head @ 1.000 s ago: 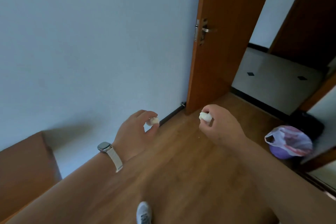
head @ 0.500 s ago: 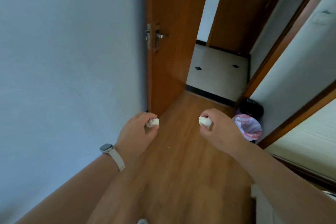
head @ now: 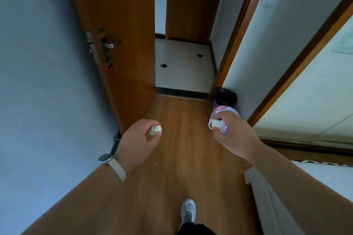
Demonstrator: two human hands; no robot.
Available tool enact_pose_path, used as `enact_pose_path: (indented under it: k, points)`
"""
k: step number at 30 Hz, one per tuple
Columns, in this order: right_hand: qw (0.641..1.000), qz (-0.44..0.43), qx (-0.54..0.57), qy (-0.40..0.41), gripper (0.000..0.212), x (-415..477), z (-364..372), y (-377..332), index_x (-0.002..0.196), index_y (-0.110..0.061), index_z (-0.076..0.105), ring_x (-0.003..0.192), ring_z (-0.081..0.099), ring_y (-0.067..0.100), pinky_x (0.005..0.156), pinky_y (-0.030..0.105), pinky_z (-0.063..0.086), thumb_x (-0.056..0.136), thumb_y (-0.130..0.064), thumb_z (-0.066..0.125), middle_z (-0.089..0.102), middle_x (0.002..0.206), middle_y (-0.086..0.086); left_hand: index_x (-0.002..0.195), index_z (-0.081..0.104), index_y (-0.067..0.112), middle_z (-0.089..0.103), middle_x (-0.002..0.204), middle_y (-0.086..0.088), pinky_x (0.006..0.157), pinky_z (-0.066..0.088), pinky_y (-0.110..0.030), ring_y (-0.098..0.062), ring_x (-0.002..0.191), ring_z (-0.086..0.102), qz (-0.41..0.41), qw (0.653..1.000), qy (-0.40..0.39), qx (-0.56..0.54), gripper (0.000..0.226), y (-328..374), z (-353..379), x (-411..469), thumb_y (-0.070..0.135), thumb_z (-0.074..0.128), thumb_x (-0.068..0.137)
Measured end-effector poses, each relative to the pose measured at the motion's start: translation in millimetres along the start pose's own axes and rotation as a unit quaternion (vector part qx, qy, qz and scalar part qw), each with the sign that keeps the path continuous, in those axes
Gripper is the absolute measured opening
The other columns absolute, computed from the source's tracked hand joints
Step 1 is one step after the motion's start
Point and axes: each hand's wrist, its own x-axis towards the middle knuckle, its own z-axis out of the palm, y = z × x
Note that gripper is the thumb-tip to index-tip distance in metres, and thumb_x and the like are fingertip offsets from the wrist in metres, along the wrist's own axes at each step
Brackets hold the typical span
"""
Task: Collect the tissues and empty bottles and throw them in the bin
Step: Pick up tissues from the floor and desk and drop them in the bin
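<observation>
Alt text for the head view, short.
The left hand pinches a crumpled white tissue and the right hand pinches a second tissue. Ahead on the right, a bag-lined bin stands by the wall, opposite an open wooden door.

bin (head: 226,97) right of open door (head: 122,47)

The wooden floor (head: 177,139) forms an open strip running ahead across the dark threshold (head: 181,92) to the tiled floor (head: 183,74). The left boundary is the wall (head: 38,63) and the open door (head: 124,15) (its handle (head: 112,45) projects into the passage). On the right, the lined bin (head: 226,110) and a black bag (head: 226,97) stand beside the door frame (head: 235,44). A white furniture edge (head: 277,206) narrows the near end.
</observation>
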Motion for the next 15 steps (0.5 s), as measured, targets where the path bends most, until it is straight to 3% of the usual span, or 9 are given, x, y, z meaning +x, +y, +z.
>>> enact_pose_path:
  k: [5,12,15]
  points:
    - [0.999,0.027,0.035,-0.014,0.028,62,18,32,0.112,-0.035,0.052,0.079,0.056,0.004,0.061,0.012,0.046,0.087,-0.031,0.065,0.050,0.098,-0.018,0.119,0.059,0.030,0.057,0.111,0.019,0.087,0.044,-0.012,-0.003,0.101,0.056,0.012,1.000,-0.019,0.014,0.030,-3,17,71,0.038,0.061,0.091]
    - [0.996,0.030,0.078,-0.012,0.023,172,13,89,0.105,-0.034,0.054,0.081,0.058,0.006,0.067,0.025,0.054,0.084,-0.029,0.064,0.055,0.098,-0.017,0.118,0.060,0.029,0.060,0.108,0.015,0.085,0.049,-0.017,-0.003,0.098,0.058,0.022,0.999,-0.041,0.027,0.029,11,46,198,0.033,0.064,0.089]
    - [0.996,0.048,0.069,-0.002,0.024,213,-2,118,0.109,-0.031,0.055,0.079,0.056,0.005,0.064,0.019,0.049,0.086,-0.029,0.064,0.053,0.098,-0.015,0.117,0.062,0.027,0.060,0.107,0.014,0.084,0.049,-0.019,-0.003,0.097,0.057,0.044,0.997,-0.046,0.036,0.028,28,64,254,0.029,0.065,0.090]
